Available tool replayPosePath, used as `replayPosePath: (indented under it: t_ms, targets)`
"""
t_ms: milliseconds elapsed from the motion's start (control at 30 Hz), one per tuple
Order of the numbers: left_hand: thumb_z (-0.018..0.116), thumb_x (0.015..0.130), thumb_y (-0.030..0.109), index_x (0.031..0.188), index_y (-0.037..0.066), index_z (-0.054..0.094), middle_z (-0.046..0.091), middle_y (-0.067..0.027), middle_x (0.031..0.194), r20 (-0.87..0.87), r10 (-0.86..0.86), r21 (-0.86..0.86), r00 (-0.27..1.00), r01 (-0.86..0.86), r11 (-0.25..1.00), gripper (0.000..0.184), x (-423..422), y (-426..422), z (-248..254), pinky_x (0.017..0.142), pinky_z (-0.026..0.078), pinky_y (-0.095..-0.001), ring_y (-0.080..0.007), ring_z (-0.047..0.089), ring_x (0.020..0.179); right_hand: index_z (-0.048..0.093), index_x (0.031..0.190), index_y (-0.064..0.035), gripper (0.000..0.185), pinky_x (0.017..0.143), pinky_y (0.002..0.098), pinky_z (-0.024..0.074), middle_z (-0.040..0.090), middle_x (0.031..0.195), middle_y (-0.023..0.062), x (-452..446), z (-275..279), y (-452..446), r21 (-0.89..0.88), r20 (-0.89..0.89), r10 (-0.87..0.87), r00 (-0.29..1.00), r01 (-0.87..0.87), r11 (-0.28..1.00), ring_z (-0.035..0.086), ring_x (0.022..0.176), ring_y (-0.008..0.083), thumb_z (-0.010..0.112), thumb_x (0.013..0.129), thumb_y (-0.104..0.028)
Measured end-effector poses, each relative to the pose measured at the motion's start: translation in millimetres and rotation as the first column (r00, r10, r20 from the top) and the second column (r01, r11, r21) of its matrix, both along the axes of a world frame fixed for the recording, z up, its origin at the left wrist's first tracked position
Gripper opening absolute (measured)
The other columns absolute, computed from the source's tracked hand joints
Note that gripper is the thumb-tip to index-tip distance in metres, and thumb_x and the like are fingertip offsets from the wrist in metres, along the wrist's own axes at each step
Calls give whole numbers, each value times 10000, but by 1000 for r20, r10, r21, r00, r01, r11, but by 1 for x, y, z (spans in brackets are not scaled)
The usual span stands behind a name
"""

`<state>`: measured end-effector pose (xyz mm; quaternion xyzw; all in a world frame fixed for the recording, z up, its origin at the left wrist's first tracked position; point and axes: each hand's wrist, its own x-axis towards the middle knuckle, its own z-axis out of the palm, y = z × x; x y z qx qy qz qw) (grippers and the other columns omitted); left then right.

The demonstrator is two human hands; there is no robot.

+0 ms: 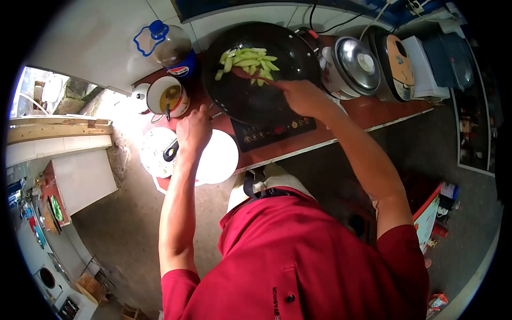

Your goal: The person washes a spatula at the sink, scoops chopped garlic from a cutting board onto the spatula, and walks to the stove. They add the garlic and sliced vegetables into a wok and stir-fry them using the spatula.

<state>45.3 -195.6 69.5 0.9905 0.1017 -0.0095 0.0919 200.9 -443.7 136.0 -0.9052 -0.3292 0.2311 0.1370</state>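
A black wok (pixel 256 104) sits on an induction cooker (pixel 272 133), with pale green vegetable strips (pixel 248 61) gathered toward its far left side. My left hand (pixel 194 128) is closed around the wok's long handle (pixel 170 151), whose black end pokes out below the fist. In my right hand (pixel 304 98) is a reddish-brown spatula (pixel 261 77), its blade down among the strips. Left of the wok, an enamel pot (pixel 184 101) holds yellowish oil and a spoon. Two white plates lie under my left forearm, and one plate (pixel 221 157) shows to its right.
A big oil bottle (pixel 173 45) with a blue cap stands behind the pot. Right of the wok are a lidded steel pot (pixel 357 64) and a rice cooker (pixel 394 66). The red counter's front edge (pixel 384 122) runs before my body.
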Motion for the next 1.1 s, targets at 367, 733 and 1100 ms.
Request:
replayPosePath:
  t_ms: [367,733,1100]
  targets:
    - [497,844,106,881,40,566,652,-181,739,-26,133,20,991,-133,991,102,-9,-5,6,624,509,-470,-366,655,717,599,1188,-112,314,786,466,485,652,978,187,58,-2,-13,-24,191,139,972,-137,990,616,903,381,478,903,-162]
    - [507,851,124,920,65,582,656,-158,744,-3,117,17,993,-117,993,118,-12,-1,1,624,510,-460,-344,657,716,669,1072,-177,254,756,438,501,665,977,111,64,95,-77,-429,215,321,922,-206,879,630,917,320,535,860,-217]
    - [653,867,167,1375,66,387,509,-12,628,-541,-8,-812,841,-520,265,582,-88,-11,31,433,417,-271,-113,511,489,635,990,-56,217,775,473,483,646,924,179,34,68,-91,-293,62,254,965,-225,929,606,924,377,501,829,-113]
